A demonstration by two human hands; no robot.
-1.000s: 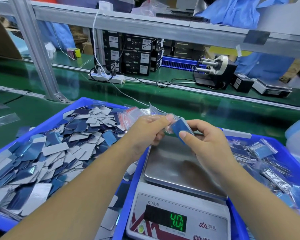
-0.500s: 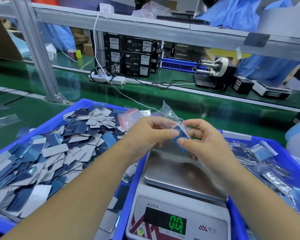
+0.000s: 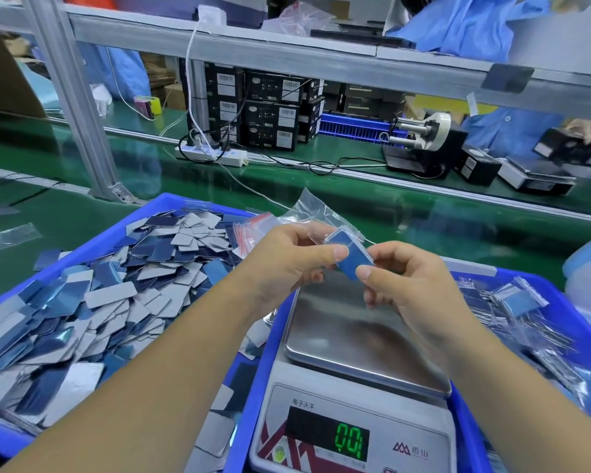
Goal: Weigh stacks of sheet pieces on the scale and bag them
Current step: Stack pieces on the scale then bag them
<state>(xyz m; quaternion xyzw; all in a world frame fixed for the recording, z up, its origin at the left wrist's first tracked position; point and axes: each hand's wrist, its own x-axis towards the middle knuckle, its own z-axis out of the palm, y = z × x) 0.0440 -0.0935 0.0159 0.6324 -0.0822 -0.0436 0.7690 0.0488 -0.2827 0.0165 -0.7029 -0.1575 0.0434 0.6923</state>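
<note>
At the far left, on the green desk, I see the blue bin heaped with loose sheet pieces, blue and grey, piled close to its rim and spilling past its right edge toward the scale. A few clear bags with red strips lie on the heap's far right corner, just beside my left hand. That hand's grip is closed: thumb and curled fingers pinch the clear bag, whose loose mouth stands up behind the knuckles. The blue stack of sheet pieces sits in the bag, held in the air between both hands, above the far edge of the scale's steel pan. My right hand pinches the stack's near end between thumb and forefinger, the other fingers curled. The pan is bare below and the scale reads 0.0 in green. Both forearms cross over the scale's front corners, so open room lies mainly straight above the pan. To the right, a second blue bin holds filled bags lying flat. Beyond the desk's rail stand a power strip, black boxes and a tape dispenser.
</note>
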